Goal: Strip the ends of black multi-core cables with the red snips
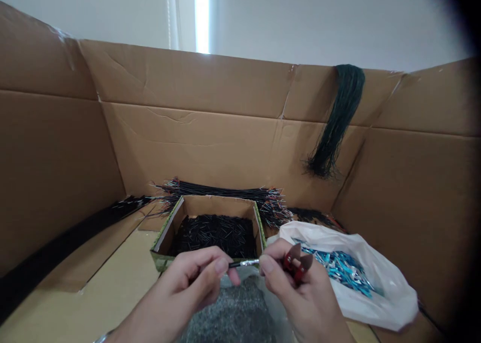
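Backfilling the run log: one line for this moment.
Left hand: pinches black cord | Right hand: pinches its silvery tip, holds snips | Beyond hands: box with black pieces | To right: white bag

1 thin black strand (245, 264), silvery at right, nearly level; red snips (301, 271) nearby, blades upward, apart.

Left hand (195, 278): one, bare; thumb pressed to forefinger in a pinch, other fingers curled under. Left forearm (137, 318): slanting in from the lower edge. Right hand (296, 285): one, bare; thumb and forefinger pinched, remaining fingers bent inward. Both pinches: level, facing, near one another, not touching.
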Motion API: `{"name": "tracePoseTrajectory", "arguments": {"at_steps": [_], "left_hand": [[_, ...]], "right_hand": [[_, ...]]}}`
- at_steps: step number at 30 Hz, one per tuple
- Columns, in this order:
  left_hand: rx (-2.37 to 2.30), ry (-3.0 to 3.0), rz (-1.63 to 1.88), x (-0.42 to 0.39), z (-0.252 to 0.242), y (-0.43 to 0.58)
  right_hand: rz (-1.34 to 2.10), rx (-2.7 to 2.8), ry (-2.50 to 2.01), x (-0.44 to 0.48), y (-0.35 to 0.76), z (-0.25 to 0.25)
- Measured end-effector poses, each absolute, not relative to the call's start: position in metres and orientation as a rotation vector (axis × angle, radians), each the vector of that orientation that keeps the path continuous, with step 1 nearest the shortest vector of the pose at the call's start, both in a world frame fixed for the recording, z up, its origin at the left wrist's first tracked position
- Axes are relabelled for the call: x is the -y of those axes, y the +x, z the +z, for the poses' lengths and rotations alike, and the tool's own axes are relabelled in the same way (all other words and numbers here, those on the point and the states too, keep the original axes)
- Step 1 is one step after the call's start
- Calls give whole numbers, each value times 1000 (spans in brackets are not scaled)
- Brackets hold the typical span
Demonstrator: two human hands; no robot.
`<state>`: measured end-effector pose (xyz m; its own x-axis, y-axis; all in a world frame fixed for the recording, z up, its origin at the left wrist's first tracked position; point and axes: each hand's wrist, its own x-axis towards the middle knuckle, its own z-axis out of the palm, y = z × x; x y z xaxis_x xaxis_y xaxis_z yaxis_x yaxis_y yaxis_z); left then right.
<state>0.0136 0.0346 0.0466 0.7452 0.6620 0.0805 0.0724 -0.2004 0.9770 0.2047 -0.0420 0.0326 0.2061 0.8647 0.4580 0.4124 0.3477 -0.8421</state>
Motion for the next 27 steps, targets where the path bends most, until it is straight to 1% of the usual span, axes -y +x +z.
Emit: {"name": "tracePoseTrajectory", "arguments": {"at_steps": [3,6,12,15,17,19,21,24,27], "left_hand": [[-706,1907,772,-29,45,16],[-768,1976,864,-25,40,16],[-696,1745,758,-32,36,18],[-715,1788,783,-36,38,21],[-766,1891,789,-36,41,21],[-818,1972,774,-35,43,20],[-840,2039,781,-33,46,17],[-822,2141,784,-30,48,14],[-800,2193,776,-28,47,12]], "right_hand": [[472,1380,-1248,41,204,34],[377,1407,-1272,43,203,32],[-15,1529,-1176,43,196,28],[38,1617,-1210,45,202,35],[150,1696,-1336,51,212,41],[176,1746,-1482,61,225,47],[88,1785,-1555,71,238,48],[-72,1894,-1526,81,249,47],[-104,1976,-1513,82,247,46]]}}
